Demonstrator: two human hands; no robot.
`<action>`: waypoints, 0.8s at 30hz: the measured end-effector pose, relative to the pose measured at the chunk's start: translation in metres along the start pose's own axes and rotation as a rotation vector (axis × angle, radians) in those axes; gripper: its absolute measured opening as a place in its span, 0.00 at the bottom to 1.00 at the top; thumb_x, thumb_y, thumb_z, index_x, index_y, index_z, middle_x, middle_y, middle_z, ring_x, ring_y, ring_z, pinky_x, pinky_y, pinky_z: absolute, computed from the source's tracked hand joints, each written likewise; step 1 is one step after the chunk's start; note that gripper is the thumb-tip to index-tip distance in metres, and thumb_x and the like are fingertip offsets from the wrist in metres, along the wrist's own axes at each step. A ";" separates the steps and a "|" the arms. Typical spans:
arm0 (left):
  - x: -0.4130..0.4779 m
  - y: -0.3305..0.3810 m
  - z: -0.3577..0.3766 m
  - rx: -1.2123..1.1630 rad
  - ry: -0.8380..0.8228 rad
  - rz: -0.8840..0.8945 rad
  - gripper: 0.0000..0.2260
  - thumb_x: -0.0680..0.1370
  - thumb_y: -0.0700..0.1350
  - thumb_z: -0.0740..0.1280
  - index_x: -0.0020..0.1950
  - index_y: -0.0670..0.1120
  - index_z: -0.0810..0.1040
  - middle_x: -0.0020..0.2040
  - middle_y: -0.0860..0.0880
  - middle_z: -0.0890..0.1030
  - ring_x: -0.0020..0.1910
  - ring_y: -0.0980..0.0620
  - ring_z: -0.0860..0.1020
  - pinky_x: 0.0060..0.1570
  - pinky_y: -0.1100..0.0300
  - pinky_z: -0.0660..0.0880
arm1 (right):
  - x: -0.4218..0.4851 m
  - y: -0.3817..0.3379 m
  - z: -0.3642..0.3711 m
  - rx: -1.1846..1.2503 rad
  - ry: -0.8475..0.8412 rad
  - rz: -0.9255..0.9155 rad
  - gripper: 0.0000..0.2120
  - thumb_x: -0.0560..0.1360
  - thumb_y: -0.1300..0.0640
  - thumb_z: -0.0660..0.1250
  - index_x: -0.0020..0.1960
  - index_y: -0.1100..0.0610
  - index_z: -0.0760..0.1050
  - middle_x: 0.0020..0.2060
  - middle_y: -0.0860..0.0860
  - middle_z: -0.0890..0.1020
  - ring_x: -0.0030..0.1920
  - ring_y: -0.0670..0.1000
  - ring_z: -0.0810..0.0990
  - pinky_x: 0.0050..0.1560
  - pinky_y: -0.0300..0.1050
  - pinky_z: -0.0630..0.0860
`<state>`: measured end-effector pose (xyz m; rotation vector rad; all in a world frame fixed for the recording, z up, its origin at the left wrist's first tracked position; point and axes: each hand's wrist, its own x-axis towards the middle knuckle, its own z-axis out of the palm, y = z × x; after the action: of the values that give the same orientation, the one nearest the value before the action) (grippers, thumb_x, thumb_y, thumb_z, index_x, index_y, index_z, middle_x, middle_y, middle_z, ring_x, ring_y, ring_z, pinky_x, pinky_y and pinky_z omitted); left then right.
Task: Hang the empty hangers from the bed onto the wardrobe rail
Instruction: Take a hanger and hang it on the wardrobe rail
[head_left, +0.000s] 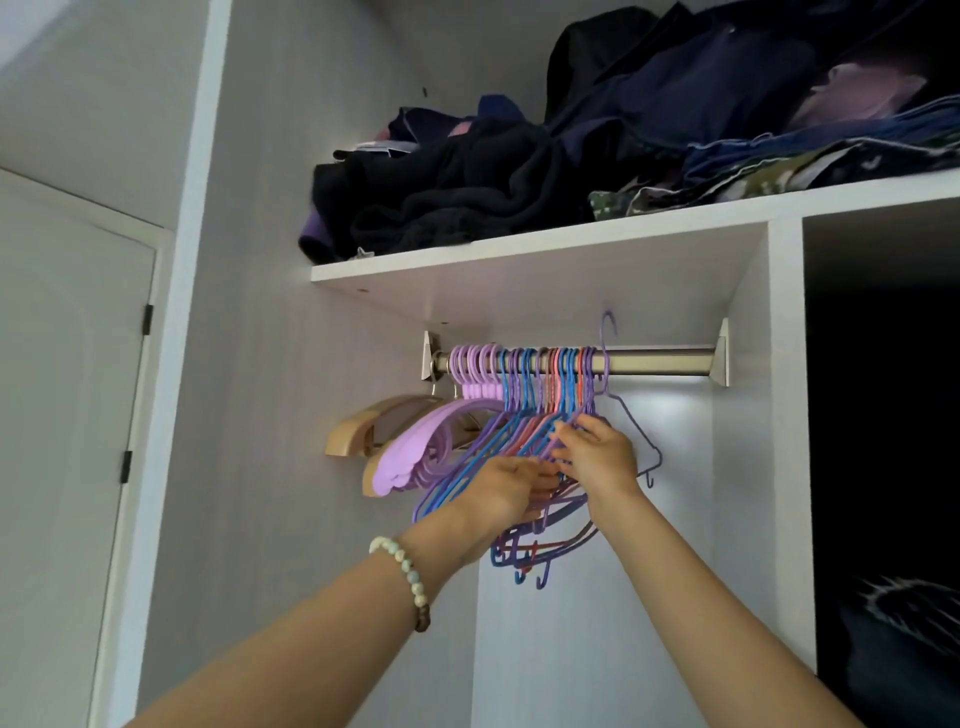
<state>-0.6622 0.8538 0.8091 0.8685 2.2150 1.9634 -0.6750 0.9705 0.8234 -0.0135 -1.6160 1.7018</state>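
A metal wardrobe rail (660, 359) runs under a white shelf. Several thin purple, blue and red hangers (524, 415) hang bunched on its left half, beside thick lilac hangers (410, 447) and a wooden hanger (353, 426). One purple hanger (631, 421) is raised at the right of the bunch, its hook standing above the rail. My right hand (597, 457) grips this hanger's shoulder among the thin ones. My left hand (511, 491), a bead bracelet on its wrist, holds the lower bars of the bunch. The bed is out of view.
The white shelf (519, 260) above the rail holds heaped dark clothes (571, 156). A white partition (784, 415) bounds the rail on the right, with a dark compartment beyond it. A closed white door (67, 415) is at the left. The rail's right half is bare.
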 end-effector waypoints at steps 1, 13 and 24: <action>0.002 0.000 0.000 0.006 0.002 -0.008 0.16 0.83 0.44 0.53 0.64 0.40 0.74 0.63 0.42 0.78 0.62 0.46 0.76 0.55 0.60 0.73 | 0.003 0.002 0.001 0.002 0.008 0.013 0.16 0.77 0.62 0.65 0.64 0.62 0.73 0.40 0.51 0.80 0.36 0.46 0.79 0.35 0.36 0.77; -0.009 -0.015 -0.026 0.046 0.016 -0.058 0.15 0.81 0.46 0.58 0.65 0.42 0.74 0.60 0.46 0.79 0.54 0.49 0.79 0.47 0.62 0.78 | -0.011 0.015 -0.002 -0.236 0.085 -0.052 0.14 0.75 0.55 0.67 0.59 0.58 0.71 0.54 0.51 0.78 0.50 0.49 0.76 0.45 0.37 0.76; -0.079 -0.005 -0.130 -0.003 0.315 0.156 0.10 0.82 0.42 0.57 0.58 0.44 0.76 0.53 0.46 0.80 0.43 0.51 0.79 0.44 0.60 0.76 | -0.080 -0.022 0.059 -0.341 -0.104 -0.276 0.27 0.75 0.51 0.67 0.72 0.52 0.63 0.71 0.52 0.63 0.71 0.51 0.63 0.67 0.44 0.62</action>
<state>-0.6493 0.7018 0.8038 0.8017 2.3681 2.3173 -0.6373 0.8760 0.8153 0.1265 -1.8734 1.2234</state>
